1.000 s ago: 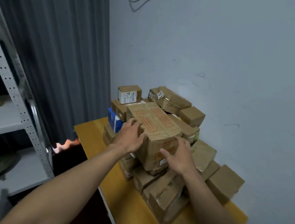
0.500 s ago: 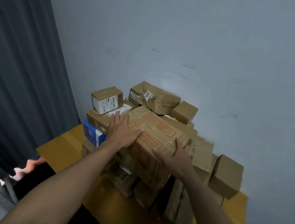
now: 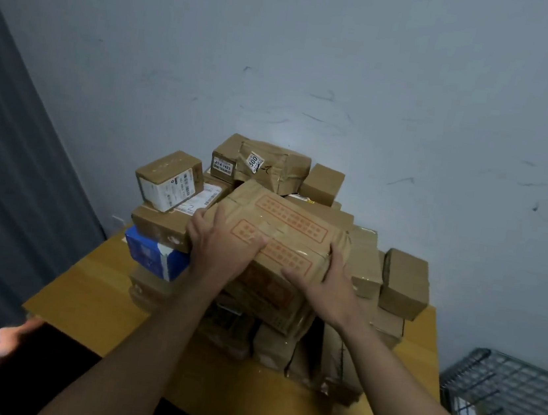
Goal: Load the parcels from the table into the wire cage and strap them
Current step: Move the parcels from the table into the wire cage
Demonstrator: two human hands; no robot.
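My left hand [image 3: 222, 252] and right hand [image 3: 323, 282] clasped the orange-printed carton [image 3: 291, 223] atop the parcel pile [image 3: 361, 273] at frame centre. Pulling it free, I feared, might topple the small labelled box [image 3: 165, 180] just left.

- A yellow wooden table [image 3: 89, 291] is set against the wall [image 3: 418, 87].
- Brown cardboard parcels [image 3: 274, 347] are piled on its far half.

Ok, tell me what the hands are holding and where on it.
The big orange-printed parcel: left hand clasps its left end, right hand with fingers round its right end.
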